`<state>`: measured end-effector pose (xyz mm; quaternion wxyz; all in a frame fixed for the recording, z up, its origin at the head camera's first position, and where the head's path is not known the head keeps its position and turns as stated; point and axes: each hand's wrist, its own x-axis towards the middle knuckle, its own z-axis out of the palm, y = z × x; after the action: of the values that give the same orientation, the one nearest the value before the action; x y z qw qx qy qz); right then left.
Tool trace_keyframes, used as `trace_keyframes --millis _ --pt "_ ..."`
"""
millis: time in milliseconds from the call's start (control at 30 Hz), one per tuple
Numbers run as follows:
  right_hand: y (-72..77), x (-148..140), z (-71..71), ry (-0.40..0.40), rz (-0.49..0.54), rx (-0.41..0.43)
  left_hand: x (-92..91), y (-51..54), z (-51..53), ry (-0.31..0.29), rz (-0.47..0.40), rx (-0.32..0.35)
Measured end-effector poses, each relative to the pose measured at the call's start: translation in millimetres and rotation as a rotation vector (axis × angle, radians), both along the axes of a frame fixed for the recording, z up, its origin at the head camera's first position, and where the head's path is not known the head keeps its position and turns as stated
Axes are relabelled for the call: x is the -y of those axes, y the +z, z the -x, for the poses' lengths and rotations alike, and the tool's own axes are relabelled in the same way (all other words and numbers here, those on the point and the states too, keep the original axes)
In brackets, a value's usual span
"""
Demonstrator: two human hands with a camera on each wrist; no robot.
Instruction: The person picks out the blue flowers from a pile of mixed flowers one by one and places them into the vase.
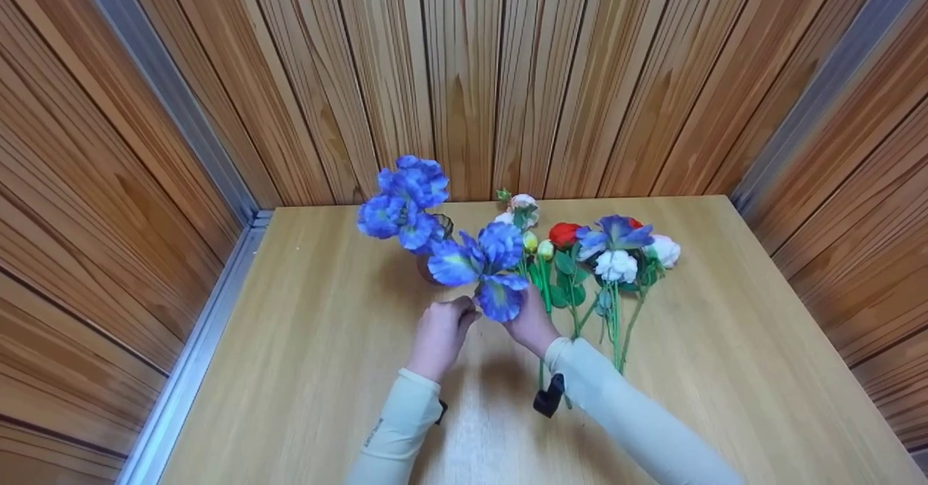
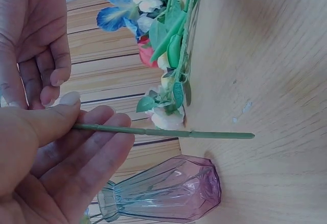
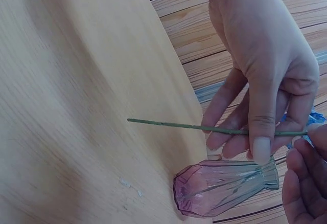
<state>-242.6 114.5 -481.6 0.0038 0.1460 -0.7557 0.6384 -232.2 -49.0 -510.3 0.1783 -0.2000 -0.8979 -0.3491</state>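
Observation:
A blue iris (image 1: 482, 264) is held up over the table, its green stem (image 2: 204, 134) pointing down. My left hand (image 1: 442, 329) pinches the stem between thumb and fingers, as the left wrist view shows. Higher on the stem, close beneath the bloom, is my right hand (image 1: 533, 322), partly hidden by petals; its fingers look curled in the right wrist view. A faceted glass vase (image 2: 168, 188), pink at the base and greenish at the neck, stands behind the hands. Other blue irises (image 1: 406, 202) rise above it.
On the table (image 1: 290, 369), right of the hands, lie several flowers: a red one (image 1: 564, 235), a white one (image 1: 616, 266), a blue one (image 1: 616, 234) and yellowish buds (image 1: 545, 249). Wood-panelled walls (image 1: 464, 79) enclose the back and sides.

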Motion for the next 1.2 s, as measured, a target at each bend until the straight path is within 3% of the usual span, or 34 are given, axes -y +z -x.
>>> trace_keyframes --millis 133,233,433,667,867,1067,1200 --pt "16.6 -1.9 -9.2 0.035 0.015 0.022 0.5 1.3 -0.6 -0.008 -0.015 0.024" --pt "16.3 -5.0 -8.9 0.061 0.042 0.034 0.1 2.6 -0.8 -0.016 -0.026 0.036" --pt "-5.9 -13.6 1.9 0.066 0.088 0.05 -0.9 3.5 0.4 -0.018 -0.026 0.009" --pt "-24.9 -26.8 3.2 0.034 -0.148 -0.054 1.1 4.1 1.8 -0.019 -0.056 0.026" --pt "-36.7 -36.9 0.3 0.046 -0.186 -0.08 0.8 8.5 4.1 0.009 -0.032 -0.018" --pt "-42.5 -40.3 -3.1 0.032 -0.22 -0.077 1.0 15.6 6.9 0.013 -0.035 -0.008" --pt "-37.8 -39.8 -7.3 0.034 -0.202 -0.07 0.9 23.4 9.9 0.017 -0.039 -0.018"
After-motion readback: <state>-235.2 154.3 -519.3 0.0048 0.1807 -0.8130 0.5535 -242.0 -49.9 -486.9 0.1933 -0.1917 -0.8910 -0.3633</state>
